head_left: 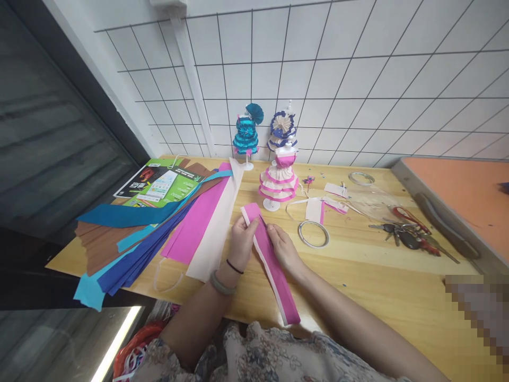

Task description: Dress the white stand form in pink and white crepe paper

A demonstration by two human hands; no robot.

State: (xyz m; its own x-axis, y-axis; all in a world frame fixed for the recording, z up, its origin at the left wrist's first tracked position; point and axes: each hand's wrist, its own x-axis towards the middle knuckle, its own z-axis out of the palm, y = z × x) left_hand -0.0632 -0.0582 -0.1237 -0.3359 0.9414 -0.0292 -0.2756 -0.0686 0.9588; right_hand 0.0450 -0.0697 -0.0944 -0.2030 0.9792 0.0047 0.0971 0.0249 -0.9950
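A long pink crepe-paper strip (274,265) with a white border along its left side runs from between my hands toward the table's front edge. My left hand (242,236) is closed on its upper part, thumb on top, and the end is folded over above the fingers. At the strip's right edge, my right hand (281,245) has its fingers pinched together on the paper. A thin dark line shows by those fingertips; I cannot tell what it is. Just beyond stands a small dress form in a white-and-pink ruffled paper dress (278,180).
Blue, brown, pink and white paper sheets (194,228) fan out at left beside a green booklet (175,191). Behind stand a teal dress form (245,135) and a blue-and-white one (281,127). Right lie a tape roll (314,234), paper scraps (314,209) and keys (409,239).
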